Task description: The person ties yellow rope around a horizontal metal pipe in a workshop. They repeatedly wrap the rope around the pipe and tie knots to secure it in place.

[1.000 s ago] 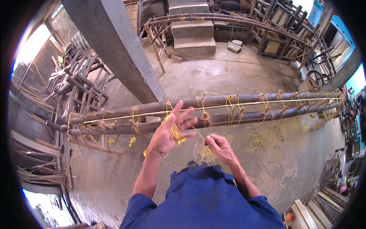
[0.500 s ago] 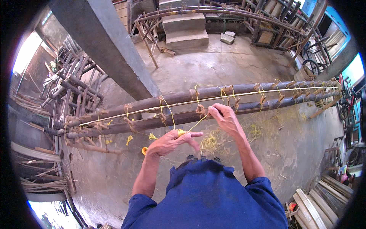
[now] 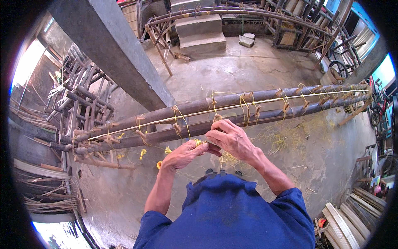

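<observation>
Wound around the fingers of my left hand is a small bundle of yellow string, gripped by thumb and fingers. My right hand is closed, its fingertips meeting those of the left at the string; the strand between them is hidden. A yellow strand rises from the bundle to the long bamboo frame just beyond. Two dark bamboo poles form that frame, with wooden pegs along them and yellow loops tied on. A long pale cord runs lengthwise between the poles.
Loose yellow string is scattered on the concrete floor. A yellow roll lies left of my left hand. A concrete pillar stands beyond the frame, bamboo pieces are stacked left, and split bamboo strips lie lower right.
My right hand has come down and left from a taut strand to meet my left hand. My left fingers, stretched out before, have curled in around the string.
</observation>
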`<state>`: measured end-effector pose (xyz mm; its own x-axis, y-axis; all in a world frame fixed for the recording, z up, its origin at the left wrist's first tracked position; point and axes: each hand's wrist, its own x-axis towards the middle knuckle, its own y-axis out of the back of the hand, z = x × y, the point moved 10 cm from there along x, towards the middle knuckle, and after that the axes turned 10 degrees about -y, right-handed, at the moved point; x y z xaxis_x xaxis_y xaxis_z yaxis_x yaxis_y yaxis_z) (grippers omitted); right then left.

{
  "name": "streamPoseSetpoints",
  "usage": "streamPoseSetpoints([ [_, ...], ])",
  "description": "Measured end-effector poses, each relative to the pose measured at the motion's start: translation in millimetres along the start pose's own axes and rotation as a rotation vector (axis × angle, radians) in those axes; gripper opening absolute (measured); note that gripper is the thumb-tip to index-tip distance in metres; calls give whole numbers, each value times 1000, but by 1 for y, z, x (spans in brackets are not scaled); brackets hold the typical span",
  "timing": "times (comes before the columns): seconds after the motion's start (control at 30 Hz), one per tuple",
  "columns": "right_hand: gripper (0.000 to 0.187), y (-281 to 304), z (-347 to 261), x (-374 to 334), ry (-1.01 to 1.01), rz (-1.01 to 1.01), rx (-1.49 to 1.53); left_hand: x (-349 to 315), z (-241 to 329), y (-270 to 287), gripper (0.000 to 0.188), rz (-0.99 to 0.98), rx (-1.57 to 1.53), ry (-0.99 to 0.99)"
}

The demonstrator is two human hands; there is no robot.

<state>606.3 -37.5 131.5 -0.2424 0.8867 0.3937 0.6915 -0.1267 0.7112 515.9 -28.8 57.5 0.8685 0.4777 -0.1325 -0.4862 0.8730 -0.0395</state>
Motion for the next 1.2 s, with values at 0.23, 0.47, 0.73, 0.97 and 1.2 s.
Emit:
streamPoseSetpoints([
  [0.23,12,-19,12,-5,-186,-90,386,-11,-40,26,43,54,240,164],
  [0.47,12,-19,13,-6,-120,-99,367,-2,-4,3,47,-106,-5,9],
  [0.73,29,-23,3,-11,-248,-164,391,-3,-15,-13,54,-389,-302,-16],
  [0.97,55,-25,-1,-14,-27,-116,409,3,-14,-27,57,-641,-261,-106],
  [1.2,55,-31,21,-16,-316,-231,532,13,-6,-28,58,-627,-297,-94],
])
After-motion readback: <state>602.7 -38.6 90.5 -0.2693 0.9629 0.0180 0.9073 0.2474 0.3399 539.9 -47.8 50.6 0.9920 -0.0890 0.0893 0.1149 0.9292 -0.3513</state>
